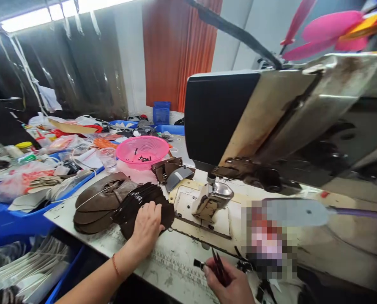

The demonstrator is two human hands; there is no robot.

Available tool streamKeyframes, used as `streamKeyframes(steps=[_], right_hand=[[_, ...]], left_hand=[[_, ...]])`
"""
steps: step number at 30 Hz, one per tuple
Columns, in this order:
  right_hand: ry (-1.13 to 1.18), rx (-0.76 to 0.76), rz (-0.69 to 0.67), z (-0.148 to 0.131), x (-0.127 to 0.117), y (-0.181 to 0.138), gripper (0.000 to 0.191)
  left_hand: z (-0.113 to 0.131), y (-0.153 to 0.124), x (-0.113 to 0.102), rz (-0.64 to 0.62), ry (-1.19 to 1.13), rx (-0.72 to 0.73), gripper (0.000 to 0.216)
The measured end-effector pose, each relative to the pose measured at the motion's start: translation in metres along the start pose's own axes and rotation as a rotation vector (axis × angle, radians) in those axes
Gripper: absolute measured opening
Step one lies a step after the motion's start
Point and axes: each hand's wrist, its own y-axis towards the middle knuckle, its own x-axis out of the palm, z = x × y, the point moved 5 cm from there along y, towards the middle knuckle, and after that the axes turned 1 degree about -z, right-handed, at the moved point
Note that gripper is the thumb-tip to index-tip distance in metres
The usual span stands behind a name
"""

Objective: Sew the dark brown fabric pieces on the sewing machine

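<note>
My left hand (pixel 148 223) presses on a fanned stack of black shoe-upper pieces (pixel 137 196), fingers bent over the top and thumb at the right edge; its fingertips are partly hidden. In my right hand (pixel 231 283), near the table's front edge, are black tweezers (pixel 218 266), points upward and slightly apart. A small black strap piece (pixel 199 264) sticks out at the left of that hand's fingertips. Left of the black stack lie brown shoe-upper pieces (pixel 99 198), tied with a light cord. The sewing machine bed (pixel 188 202) lies between and beyond my hands.
The sewing machine head (pixel 223 114) overhangs the right side. A pink basket (pixel 142 150) holds small black bits, beside a clear cup (pixel 107 158). Black scraps (pixel 244 265) lie right of the tweezers. A blue tray (pixel 77 185) full of materials borders the left. Part of the right is pixelated.
</note>
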Motion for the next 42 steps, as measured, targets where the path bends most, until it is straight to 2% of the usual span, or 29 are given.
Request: streamKeyframes(steps=[4, 7, 9, 11, 14, 16, 19, 22, 26, 30, 36, 42], right_hand=[[0.046, 0.032, 0.024, -0.005, -0.003, -0.004, 0.029], [0.100, 0.029, 0.043, -0.005, -0.006, -0.003, 0.027], [0.120, -0.030, 0.060, -0.008, -0.008, -0.001, 0.025], [0.134, -0.085, 0.092, -0.012, -0.010, 0.000, 0.022], [0.152, -0.077, 0.145, -0.016, -0.013, -0.001, 0.021], [0.158, -0.053, 0.168, -0.016, -0.015, -0.002, 0.022], [0.169, -0.008, 0.193, -0.009, -0.022, -0.001, 0.026], [0.231, 0.091, 0.152, 0.005, -0.024, 0.002, 0.030], [0.277, 0.152, 0.072, 0.018, -0.023, 0.007, 0.038], [0.273, 0.144, 0.150, 0.022, -0.026, 0.008, 0.039], [0.331, 0.206, 0.145, 0.026, -0.023, 0.006, 0.042], [0.326, 0.206, 0.141, 0.027, -0.023, 0.008, 0.043]], left_hand=[[-0.001, 0.001, -0.008, -0.038, -0.147, 0.042, 0.019], [-0.002, 0.003, -0.026, -0.109, -0.459, 0.072, 0.002], [0.003, 0.003, -0.038, -0.143, -0.776, 0.080, 0.010], [0.014, -0.002, -0.038, -0.257, -1.162, 0.025, 0.014], [0.041, -0.018, -0.022, -0.527, -1.683, -0.185, 0.028], [0.059, -0.029, -0.013, -0.623, -1.859, -0.297, 0.036], [0.079, -0.038, -0.006, -0.698, -1.940, -0.370, 0.037], [0.089, -0.042, -0.002, -0.742, -1.969, -0.447, 0.040], [0.091, -0.043, 0.005, -0.692, -2.005, -0.507, 0.048], [0.091, -0.045, 0.006, -0.652, -1.961, -0.547, 0.050], [0.097, -0.042, -0.004, -0.656, -1.893, -0.528, 0.043], [0.100, -0.042, -0.001, -0.684, -1.871, -0.575, 0.032]])
